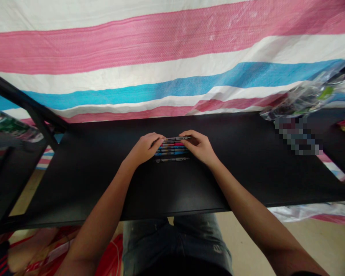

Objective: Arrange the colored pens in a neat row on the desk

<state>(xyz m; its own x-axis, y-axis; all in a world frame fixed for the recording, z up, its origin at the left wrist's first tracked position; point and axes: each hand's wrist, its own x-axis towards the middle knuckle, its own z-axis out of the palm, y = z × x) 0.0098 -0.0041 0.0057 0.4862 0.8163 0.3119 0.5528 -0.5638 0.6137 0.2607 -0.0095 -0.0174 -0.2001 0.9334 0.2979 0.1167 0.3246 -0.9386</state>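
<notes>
Several pens [172, 150] lie side by side in a stack of rows on the black table, with blue, red and dark barrels. At the far side of the row, a grey pen [176, 138] is pinched at its two ends between my left hand [146, 147] and my right hand [199, 146]. The fingertips of both hands touch it, and the left fingers cover its left end. Nearer to me, a separate clear and grey pen [172, 159] lies parallel to the others with a small gap between.
The black table [175, 191] ends at a striped sheet [132, 42] behind. A clear plastic bag [299, 100] is at the back right. Metal posts [41, 124] stand at the left, beside a green package [14, 126]. Part of a person's leg [31, 251] shows at the lower left.
</notes>
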